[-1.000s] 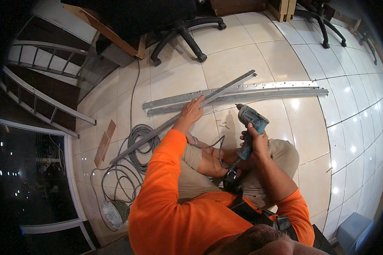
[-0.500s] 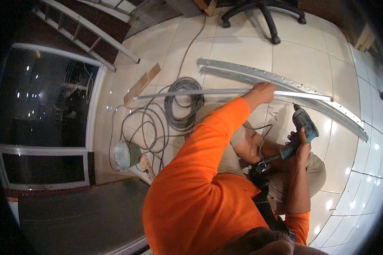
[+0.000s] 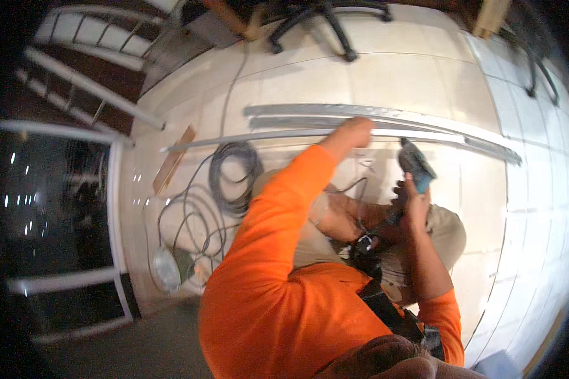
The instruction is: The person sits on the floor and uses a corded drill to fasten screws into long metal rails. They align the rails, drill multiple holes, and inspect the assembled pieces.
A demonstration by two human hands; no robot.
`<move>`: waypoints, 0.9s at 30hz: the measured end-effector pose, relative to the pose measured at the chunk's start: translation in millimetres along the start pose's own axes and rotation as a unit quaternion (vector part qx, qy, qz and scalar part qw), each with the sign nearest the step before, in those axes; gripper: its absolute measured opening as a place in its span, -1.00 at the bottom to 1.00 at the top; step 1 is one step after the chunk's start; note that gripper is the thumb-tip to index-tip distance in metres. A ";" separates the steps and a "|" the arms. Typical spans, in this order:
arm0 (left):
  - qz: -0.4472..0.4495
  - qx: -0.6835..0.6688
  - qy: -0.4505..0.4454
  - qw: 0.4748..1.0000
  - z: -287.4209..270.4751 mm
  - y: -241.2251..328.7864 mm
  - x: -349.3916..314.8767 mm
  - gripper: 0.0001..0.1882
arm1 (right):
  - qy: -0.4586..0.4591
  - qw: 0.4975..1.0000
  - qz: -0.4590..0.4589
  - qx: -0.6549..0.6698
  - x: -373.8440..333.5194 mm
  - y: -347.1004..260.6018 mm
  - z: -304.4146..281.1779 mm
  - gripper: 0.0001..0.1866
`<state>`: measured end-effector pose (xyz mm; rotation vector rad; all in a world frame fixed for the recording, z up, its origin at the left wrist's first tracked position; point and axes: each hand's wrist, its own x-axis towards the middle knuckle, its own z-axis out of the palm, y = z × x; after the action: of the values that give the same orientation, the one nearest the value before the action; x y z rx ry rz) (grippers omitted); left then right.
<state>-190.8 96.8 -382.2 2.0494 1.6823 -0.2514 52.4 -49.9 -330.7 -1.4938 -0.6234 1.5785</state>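
Observation:
My left hand [image 3: 358,131] is closed around a long, thin pale metal strip [image 3: 265,134], which stretches to both sides of the fist. In my right hand [image 3: 416,205] is a blue-green power drill [image 3: 416,161], gripped by its handle. The drill's nose points away from me and reaches the strip's near edge, right of my left hand; blur hides whether they touch. Just beyond the strip, grey metal channels [image 3: 297,110] with a row of holes lie on the floor, partly behind my left hand.
A coiled dark cable [image 3: 231,180], a wooden board piece [image 3: 174,161] and a round metal lamp-like object [image 3: 166,270] lie to the left. Ladders [image 3: 91,88] lean beyond a glass-panelled door [image 3: 57,202]. A wheeled chair base [image 3: 325,25] stands at the far side.
The view has swung, shifting the scene leftward. The strip now runs closer to the channels' direction. My right hand has brought the drill's nose nearer to the strip.

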 end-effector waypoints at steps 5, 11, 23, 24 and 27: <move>0.003 -0.028 0.119 0.993 -37.0 -38.5 -55.3 -0.53 | 0.009 0.998 -0.039 0.038 -5.0 -3.5 4.6 -0.53; -0.055 -0.012 0.094 0.994 -55.5 -77.1 -91.9 -0.45 | 0.069 0.991 -0.062 0.093 3.3 -1.1 6.4 -0.49; -0.068 -0.109 0.086 0.988 -37.8 -69.6 -104.1 -0.44 | 0.247 0.948 -0.199 0.024 67.0 9.0 -8.7 -0.20; -0.065 -0.114 0.080 0.988 -40.0 -65.4 -103.1 -0.45 | 0.300 0.928 -0.215 -0.058 88.4 18.6 -20.6 -0.08; -0.061 -0.114 0.103 0.986 -31.6 -75.9 -101.5 -0.47 | 0.396 0.874 -0.197 -0.199 100.2 12.3 -7.3 0.10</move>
<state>-291.9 33.0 -329.6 1.8586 1.8657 0.1135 64.3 26.2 -396.3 -1.9750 -0.7155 0.4442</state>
